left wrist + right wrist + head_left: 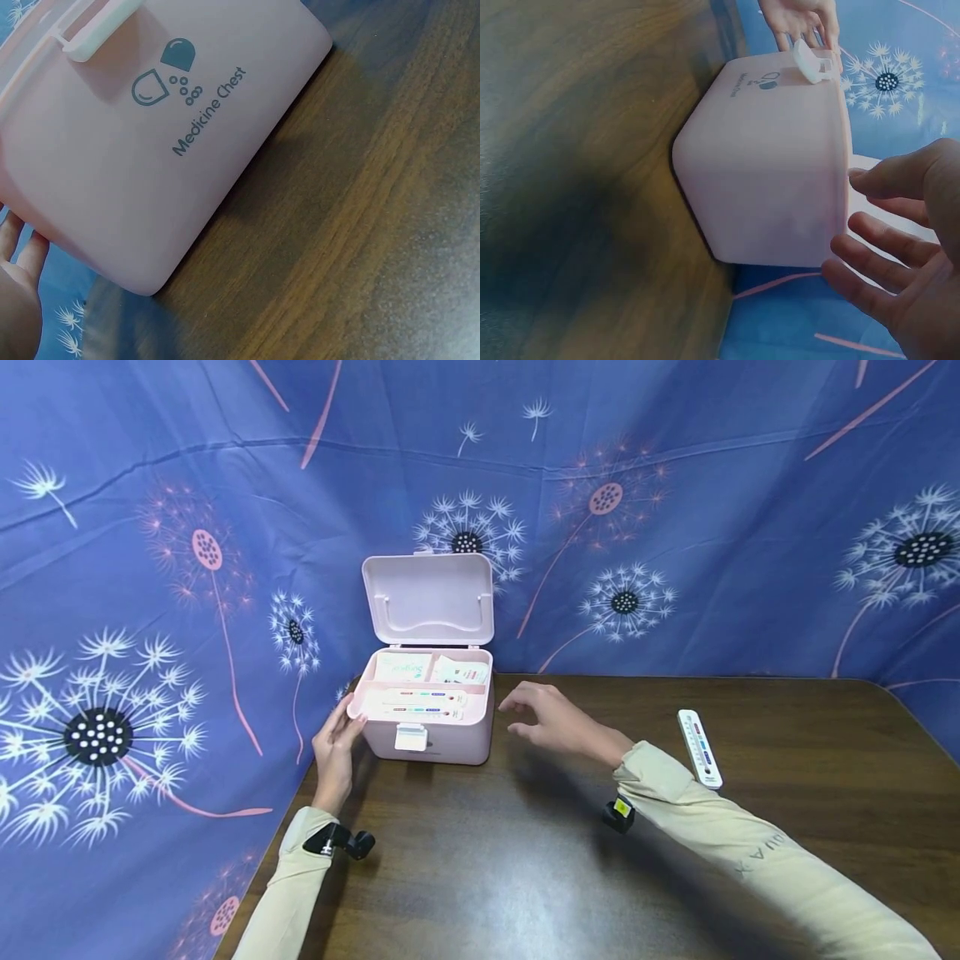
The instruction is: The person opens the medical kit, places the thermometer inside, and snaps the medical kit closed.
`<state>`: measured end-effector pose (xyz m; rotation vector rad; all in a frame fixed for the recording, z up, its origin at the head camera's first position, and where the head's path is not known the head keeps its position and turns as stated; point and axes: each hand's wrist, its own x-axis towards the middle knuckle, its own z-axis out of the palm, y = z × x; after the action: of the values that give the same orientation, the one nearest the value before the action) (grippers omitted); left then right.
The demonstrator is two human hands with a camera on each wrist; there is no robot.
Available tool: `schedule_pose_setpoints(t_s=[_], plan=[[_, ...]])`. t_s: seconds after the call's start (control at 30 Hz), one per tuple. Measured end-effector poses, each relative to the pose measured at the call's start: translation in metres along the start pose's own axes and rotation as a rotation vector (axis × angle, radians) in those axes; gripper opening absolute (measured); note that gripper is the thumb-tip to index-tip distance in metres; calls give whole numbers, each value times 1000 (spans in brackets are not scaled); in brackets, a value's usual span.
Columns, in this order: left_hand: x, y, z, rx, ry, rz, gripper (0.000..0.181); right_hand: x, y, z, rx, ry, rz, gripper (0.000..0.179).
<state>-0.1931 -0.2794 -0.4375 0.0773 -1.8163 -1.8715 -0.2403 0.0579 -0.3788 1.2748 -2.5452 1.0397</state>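
Note:
A pale pink medicine box (457, 747) stands on the table, its lid (431, 597) raised and its white latch (411, 737) hanging at the front. Inside lie white strip thermometers (423, 697) in the front compartment and white packets (461, 671) in the back ones. My left hand (333, 752) holds the box at its left front corner, thumb at the rim and fingers along the side. Just right of the box hovers my right hand (551, 718), fingers loosely bent and nothing in them. In the right wrist view its fingertips (857, 281) overlap the rim; contact is unclear.
Another strip thermometer (699, 748) lies on the brown wooden table (480, 860), to the right beyond my right forearm. Behind and to the left hangs a blue cloth (712, 460) with dandelion prints, close to the box's back. Each wrist carries a small black camera (619, 815).

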Motion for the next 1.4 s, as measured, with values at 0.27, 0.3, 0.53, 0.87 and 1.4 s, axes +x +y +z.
schedule_pose_setpoints(t_s=[0.27, 0.3, 0.53, 0.87, 1.4], plan=[[5, -11, -3, -15, 3, 0, 47, -13, 5, -3, 3, 30, -4, 25], [6, -14, -4, -22, 3, -2, 48, -15, 6, -4, 0, 34, -2, 25], [9, -25, -9, -55, 15, 2, 47, -24, 10, -3, 11, 38, 17, 25], [8, -26, -9, -42, 5, 12, 48, -41, 16, -10, 10, 61, 37, 24], [0, -4, 0, -28, -12, 10, 48, -64, 23, -19, -19, 62, 69, 25]])
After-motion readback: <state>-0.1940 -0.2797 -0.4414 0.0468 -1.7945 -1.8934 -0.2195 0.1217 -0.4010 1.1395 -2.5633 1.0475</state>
